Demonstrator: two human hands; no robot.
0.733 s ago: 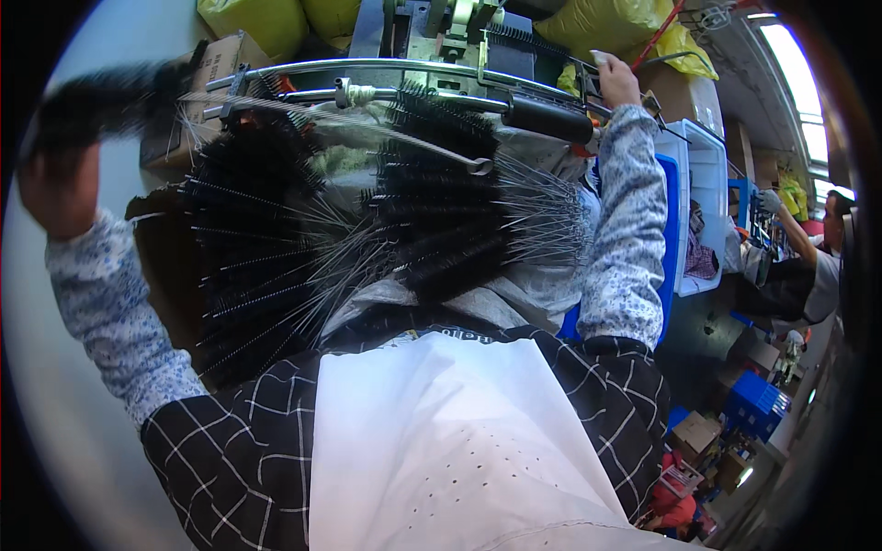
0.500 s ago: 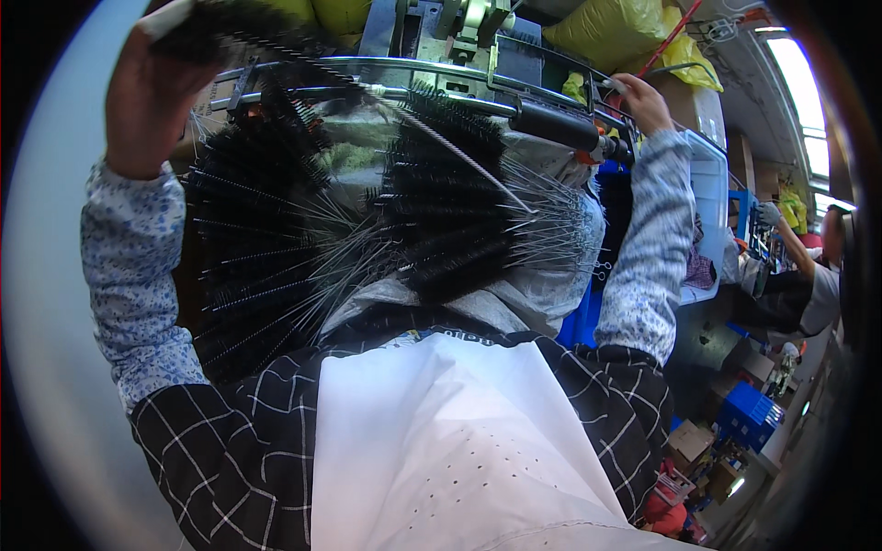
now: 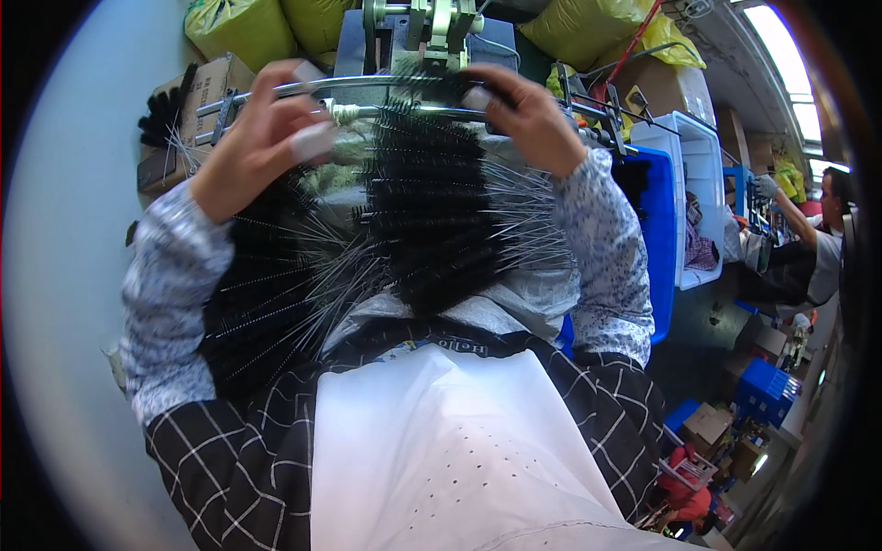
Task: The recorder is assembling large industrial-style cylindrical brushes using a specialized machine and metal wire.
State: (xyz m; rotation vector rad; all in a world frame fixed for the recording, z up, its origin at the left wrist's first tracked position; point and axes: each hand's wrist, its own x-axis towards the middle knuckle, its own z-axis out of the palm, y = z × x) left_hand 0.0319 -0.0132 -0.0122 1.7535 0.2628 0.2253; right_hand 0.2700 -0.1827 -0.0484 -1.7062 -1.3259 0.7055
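My left hand (image 3: 266,142), blurred, is raised at the left end of two metal rails (image 3: 367,111). Its fingers are apart and curved, with white wraps on some tips, and I see nothing in them. My right hand (image 3: 531,118) is at the rails' right part, fingers closed on a blurred black bristle brush (image 3: 427,89). Below the rails lies a thick bundle of black twisted-wire brushes (image 3: 427,202), its bare wire ends (image 3: 533,220) fanning right. More such brushes (image 3: 257,303) lie at the left, under my left forearm.
Beyond the rails stands a metal machine (image 3: 441,28). Yellow sacks (image 3: 241,37) and a cardboard box (image 3: 216,92) with brushes are at the far left. Blue (image 3: 657,248) and white bins (image 3: 689,197) stand to the right. Another person (image 3: 808,239) works farther right.
My left hand has come down and right from the far left, where it held up a brush. My right hand has moved left along the rails. The brush's slanting wire no longer crosses the bundle.
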